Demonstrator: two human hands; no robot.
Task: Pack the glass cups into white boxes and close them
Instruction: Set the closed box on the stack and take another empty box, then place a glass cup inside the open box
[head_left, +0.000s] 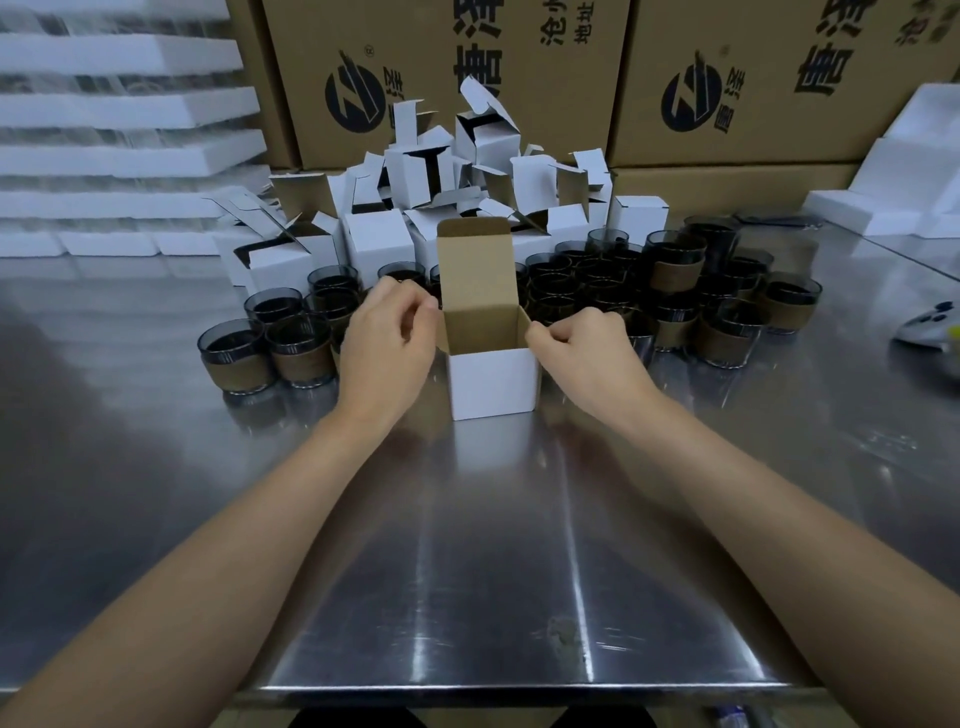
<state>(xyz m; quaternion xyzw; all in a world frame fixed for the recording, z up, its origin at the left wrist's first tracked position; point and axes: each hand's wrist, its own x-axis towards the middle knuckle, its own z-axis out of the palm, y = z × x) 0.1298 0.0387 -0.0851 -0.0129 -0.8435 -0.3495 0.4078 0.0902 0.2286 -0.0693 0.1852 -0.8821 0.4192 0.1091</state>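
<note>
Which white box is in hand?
The upright box nearest the camera, lid up, left hand and right hand holding its side flaps. The others sit in the pile behind the cups.

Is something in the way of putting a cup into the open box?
Nothing visible is. The white box stands open, its lid flap upright at the back, and the left hand and right hand pinch its side flaps. The glass cups stand behind it.
</note>
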